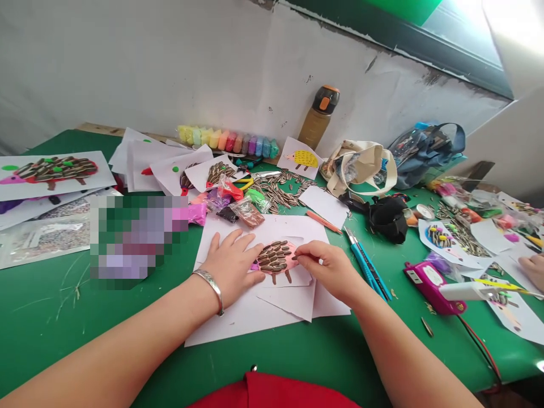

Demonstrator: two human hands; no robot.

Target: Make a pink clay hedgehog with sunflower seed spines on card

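My left hand (232, 269), with a silver bracelet at the wrist, lies flat with fingers spread on white paper (221, 326). Its thumb and forefinger are at the left edge of a small hedgehog picture (274, 258) covered in striped sunflower seeds. The picture's body is pink, with brown legs below. At the body's right side my right hand (325, 263) pinches with thumb and forefinger; a small dark seed (296, 257) shows at the fingertips. Behind my left hand sit bagged clay pieces (246, 211), and a seed pile (283, 190) lies beyond them.
Teal cutters (369, 266) and an orange pencil (323, 222) lie right of the paper. Finished seed pictures (55, 173) are at the left. A bottle (317, 119) and cloth bag (359, 167) stand behind. At the right are a magenta device (436, 288) and another person's hand (533, 271).
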